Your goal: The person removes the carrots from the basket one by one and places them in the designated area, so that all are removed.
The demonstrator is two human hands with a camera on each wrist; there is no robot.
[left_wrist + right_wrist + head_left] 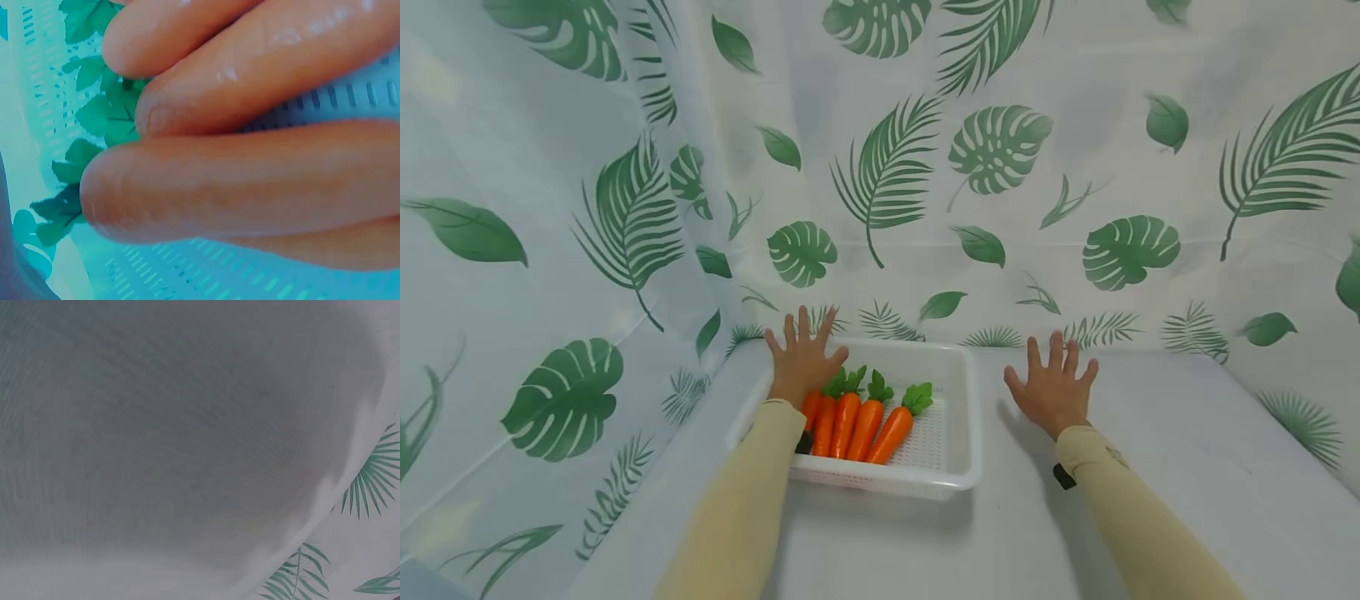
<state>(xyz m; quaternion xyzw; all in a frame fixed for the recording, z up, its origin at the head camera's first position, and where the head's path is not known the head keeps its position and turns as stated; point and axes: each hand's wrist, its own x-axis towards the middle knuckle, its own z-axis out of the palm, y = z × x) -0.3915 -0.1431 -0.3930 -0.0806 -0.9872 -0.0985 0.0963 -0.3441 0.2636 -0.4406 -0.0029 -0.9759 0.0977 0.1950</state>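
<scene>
With fingers spread, my left hand hovers over the left part of a white plastic basket and holds nothing. Several orange toy-like carrots with green leafy tops lie side by side in that basket, leaves toward the back. My left hand and sleeve hide its left side. Close up in the left wrist view, a shiny carrot lies over the slotted basket floor. My right hand is held above the table to the right of the basket, fingers spread, with nothing in it. Only shaded tabletop fills most of the right wrist view.
The white tabletop extends on both sides of the basket and in front of it. A white sheet with green leaf prints hangs behind the table and along its left and right sides.
</scene>
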